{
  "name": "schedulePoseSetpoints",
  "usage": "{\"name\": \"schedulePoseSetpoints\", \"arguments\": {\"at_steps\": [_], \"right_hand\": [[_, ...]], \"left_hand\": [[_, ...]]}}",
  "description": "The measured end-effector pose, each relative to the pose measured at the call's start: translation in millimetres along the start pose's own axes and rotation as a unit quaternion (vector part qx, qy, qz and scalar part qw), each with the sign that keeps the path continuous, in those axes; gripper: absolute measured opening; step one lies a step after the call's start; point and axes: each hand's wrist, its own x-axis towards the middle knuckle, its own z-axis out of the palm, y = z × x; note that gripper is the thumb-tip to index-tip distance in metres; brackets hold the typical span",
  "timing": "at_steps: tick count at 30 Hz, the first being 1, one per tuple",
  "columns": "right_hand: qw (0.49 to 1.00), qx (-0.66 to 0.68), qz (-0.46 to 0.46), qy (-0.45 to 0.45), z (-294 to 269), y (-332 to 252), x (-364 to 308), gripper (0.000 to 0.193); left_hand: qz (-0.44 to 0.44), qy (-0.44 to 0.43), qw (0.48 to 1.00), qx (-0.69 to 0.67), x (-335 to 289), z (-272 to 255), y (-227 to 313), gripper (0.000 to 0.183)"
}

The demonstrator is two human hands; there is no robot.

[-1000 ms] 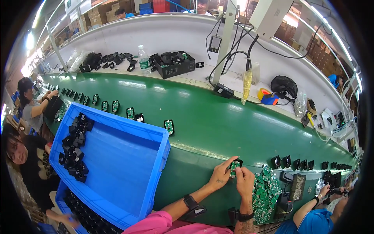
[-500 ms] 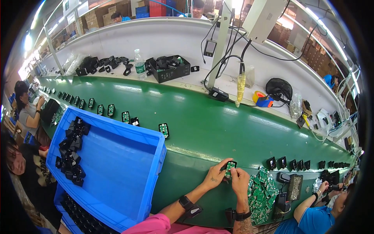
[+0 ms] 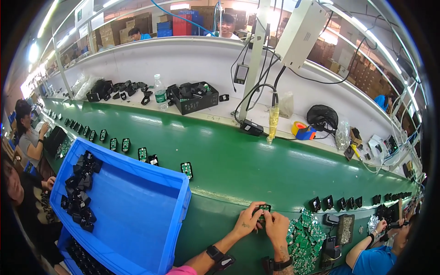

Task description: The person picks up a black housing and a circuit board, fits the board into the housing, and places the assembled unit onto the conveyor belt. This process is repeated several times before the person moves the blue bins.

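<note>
In front of me, both hands hold a small black plastic housing with a green circuit board (image 3: 264,208) set in its open face. My left hand (image 3: 247,222) grips the housing from the left side, fingers wrapped round it. From the right, my right hand (image 3: 277,228) is closed on the same housing, with its thumb and fingers at the board's lower part. The fingers hide much of the piece. Beside my right forearm lies a heap of loose green circuit boards (image 3: 305,238).
A blue bin (image 3: 133,201) with black housings (image 3: 79,195) stands at left. Housings with boards (image 3: 186,170) line the green table (image 3: 220,151). More black housings (image 3: 328,202) stand at right. A black box (image 3: 197,104) and bottle (image 3: 160,94) are on the shelf. Co-workers sit on both sides.
The whole view has shifted, so the scene sits lower. Both hands still hold the housing; the right fingers now cover more of the board, and the housing appears tilted.
</note>
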Motion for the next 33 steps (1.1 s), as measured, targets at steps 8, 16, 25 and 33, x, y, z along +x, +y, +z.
{"name": "schedulePoseSetpoints", "arguments": {"at_steps": [8, 16, 25, 33], "right_hand": [[0.974, 0.223, 0.037, -0.018, 8, -17, -2, 0.037], [0.944, 0.33, 0.007, -0.031, 18, -2, -11, 0.036], [0.965, 0.261, 0.009, 0.014, 27, -15, 1, 0.029], [0.91, 0.391, 0.072, -0.116, 15, -10, -24, 0.066]], "left_hand": [[0.037, 0.012, 0.999, 0.03, 5, 0, -6, 0.027], [0.167, 0.033, 0.984, 0.054, -2, 2, -20, 0.025], [0.052, 0.039, 0.995, 0.082, 1, -7, -9, 0.023], [-0.107, 0.071, 0.987, -0.098, 15, -18, -4, 0.017]]}}
